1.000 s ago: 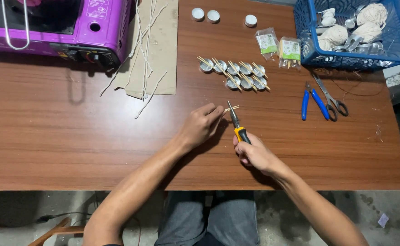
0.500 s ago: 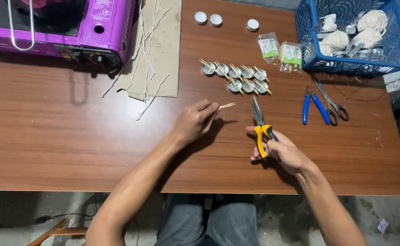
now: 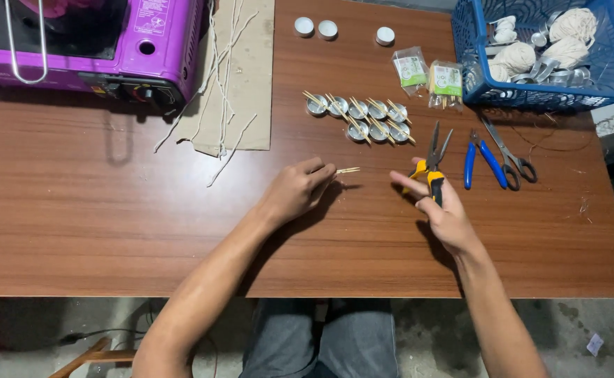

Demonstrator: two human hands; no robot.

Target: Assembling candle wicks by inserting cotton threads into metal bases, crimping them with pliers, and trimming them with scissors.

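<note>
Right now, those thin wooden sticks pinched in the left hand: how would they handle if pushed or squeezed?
The wooden sticks look thin and short, so probably very light and easy to snap. The left hand pinches them by the fingertips; being slim and likely round, they may roll on the smooth table if dropped. The right hand holds pliers clear of them.

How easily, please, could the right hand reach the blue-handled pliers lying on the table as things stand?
Probably yes: the blue-handled pliers lie just beside the right hand, with bare table between, but its grip is already occupied by the yellow-handled pliers.
</note>
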